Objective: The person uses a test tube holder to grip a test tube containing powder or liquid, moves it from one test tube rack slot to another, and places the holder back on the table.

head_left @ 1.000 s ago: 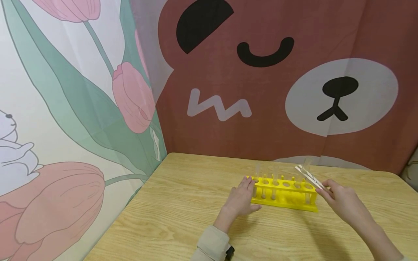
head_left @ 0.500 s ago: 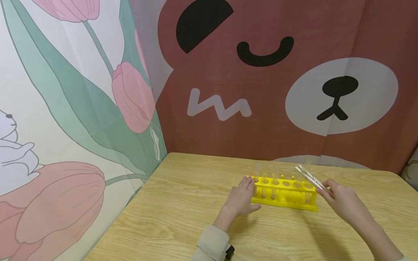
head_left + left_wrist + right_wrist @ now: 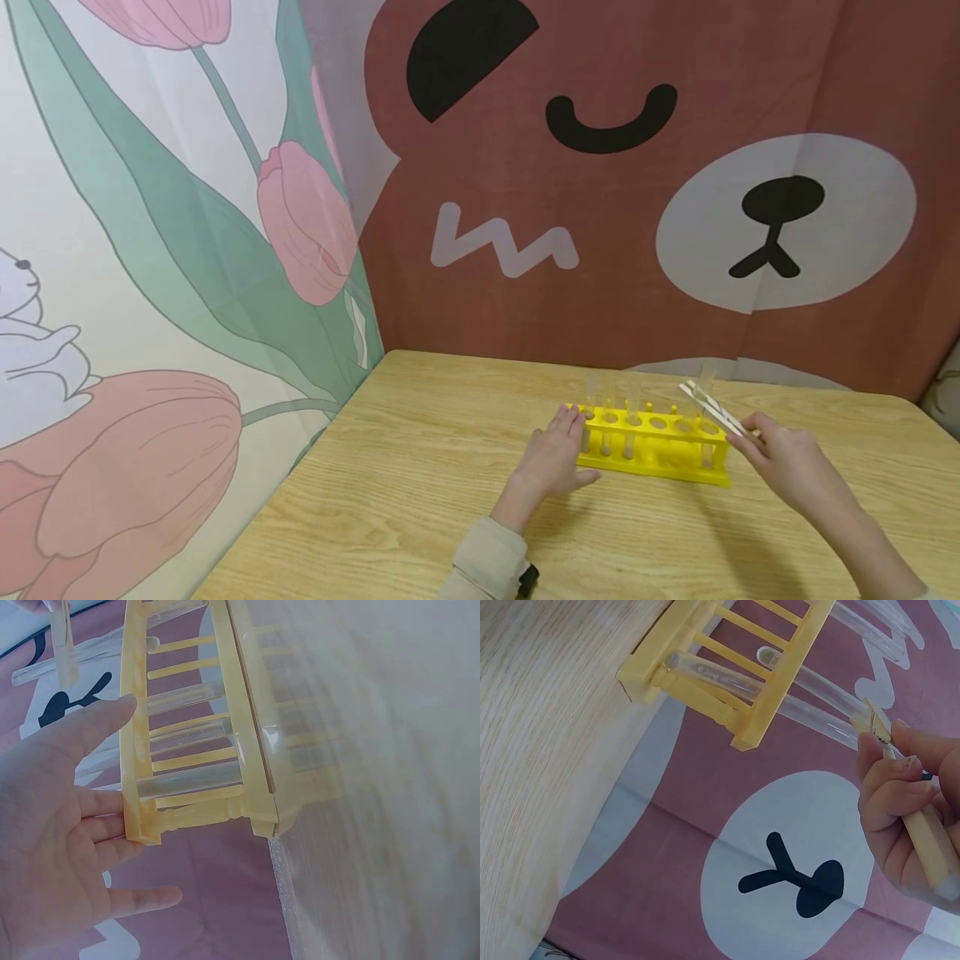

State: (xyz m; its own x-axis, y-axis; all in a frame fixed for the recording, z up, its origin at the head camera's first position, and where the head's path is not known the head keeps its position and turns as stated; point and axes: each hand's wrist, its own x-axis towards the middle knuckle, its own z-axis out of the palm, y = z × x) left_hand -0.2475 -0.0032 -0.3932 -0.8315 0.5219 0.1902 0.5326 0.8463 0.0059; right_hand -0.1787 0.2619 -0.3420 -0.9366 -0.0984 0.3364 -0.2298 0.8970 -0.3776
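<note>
A yellow test tube rack [image 3: 675,476] stands on the table, with three clear test tubes [image 3: 627,447] in its left holes and one tube [image 3: 716,676] in the right end hole. My left hand [image 3: 551,462] touches the rack's left end with straight fingers; its thumb stretches out in front. With my right hand [image 3: 787,458] I hold a wooden test tube clamp [image 3: 930,851]. Its tip is around the upper part of another clear test tube [image 3: 829,688]. This tube's round bottom sticks a little way below the rack's upper plate, second hole from the right.
The rack stands on a wood-grain table [image 3: 405,467] near its back edge. Behind hangs a cloth with a large brown bear [image 3: 622,217]; a tulip-patterned cloth [image 3: 172,200] covers the left side. Short yellow pegs [image 3: 650,407] rise along the rack's back.
</note>
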